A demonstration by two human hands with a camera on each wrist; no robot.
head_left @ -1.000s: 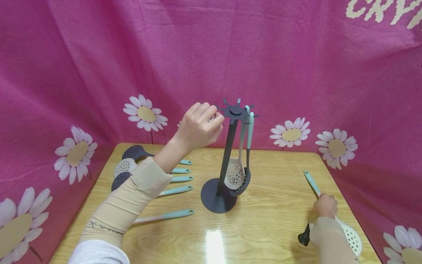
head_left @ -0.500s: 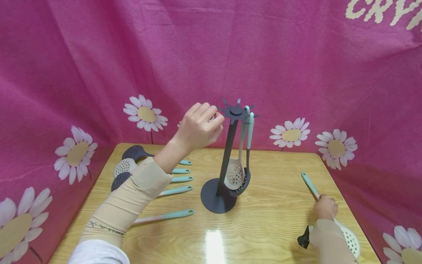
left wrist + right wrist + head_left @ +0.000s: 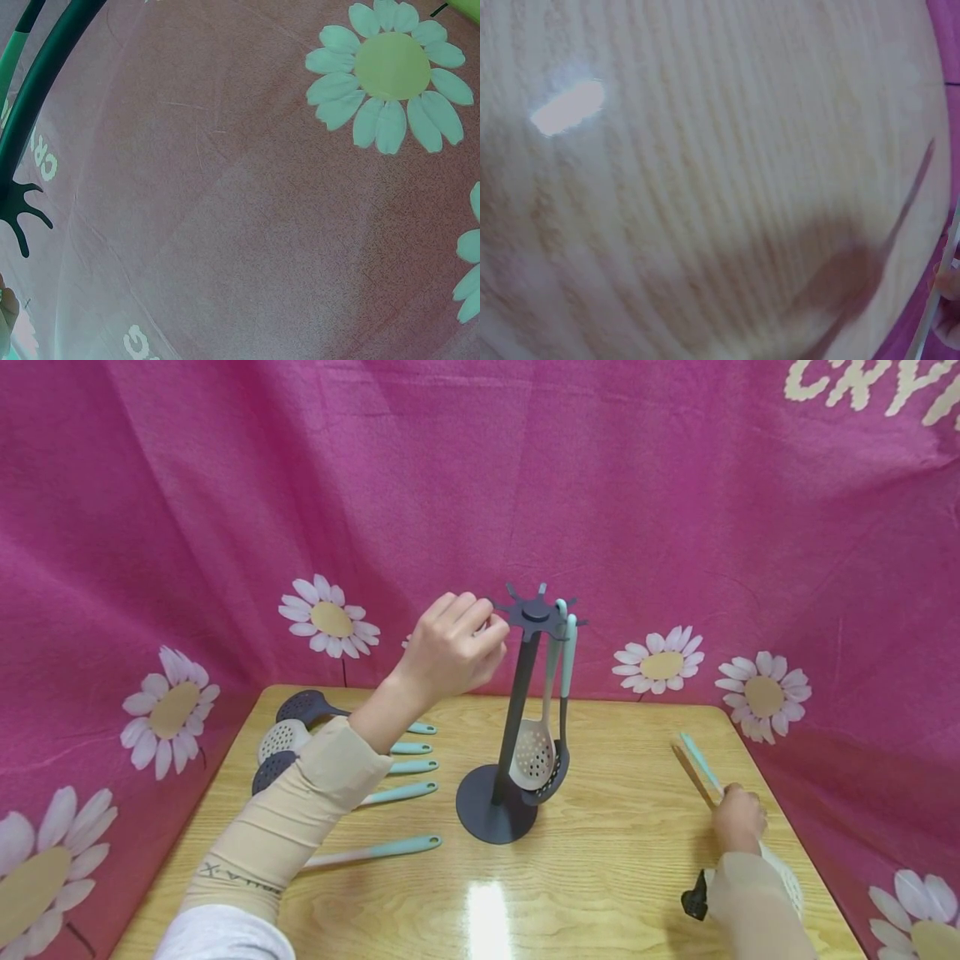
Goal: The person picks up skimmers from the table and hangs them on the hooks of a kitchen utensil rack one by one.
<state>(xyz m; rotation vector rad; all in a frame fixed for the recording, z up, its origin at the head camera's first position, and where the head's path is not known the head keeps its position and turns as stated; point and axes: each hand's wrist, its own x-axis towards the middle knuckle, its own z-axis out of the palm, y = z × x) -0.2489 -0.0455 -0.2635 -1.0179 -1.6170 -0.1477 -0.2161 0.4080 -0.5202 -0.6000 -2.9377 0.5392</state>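
My left hand [image 3: 453, 647] has its fingers curled at a left prong of the dark utensil rack [image 3: 517, 727], and appears to grip it. The left wrist view shows the rack's prongs [image 3: 22, 210] beside a sliver of fingers. On the rack's right side hang a cream slotted spoon [image 3: 534, 756] and a dark slotted utensil [image 3: 564, 760], both with mint handles. At the table's right side, my right hand [image 3: 738, 818] grips a skimmer [image 3: 701, 760] by its handle. Its cream perforated head is partly behind the forearm. The handle stands clear of its shadow.
Several utensils with mint handles lie on the left of the wooden table [image 3: 615, 860], among them a cream perforated one [image 3: 281, 739] and a dark one [image 3: 302, 703]. My left forearm covers parts of them. A pink flowered cloth [image 3: 637, 485] surrounds the table.
The skimmer's handle has risen off the table, and its shadow now shows apart. My right hand has shifted slightly farther from me. The left hand and rack look unmoved.
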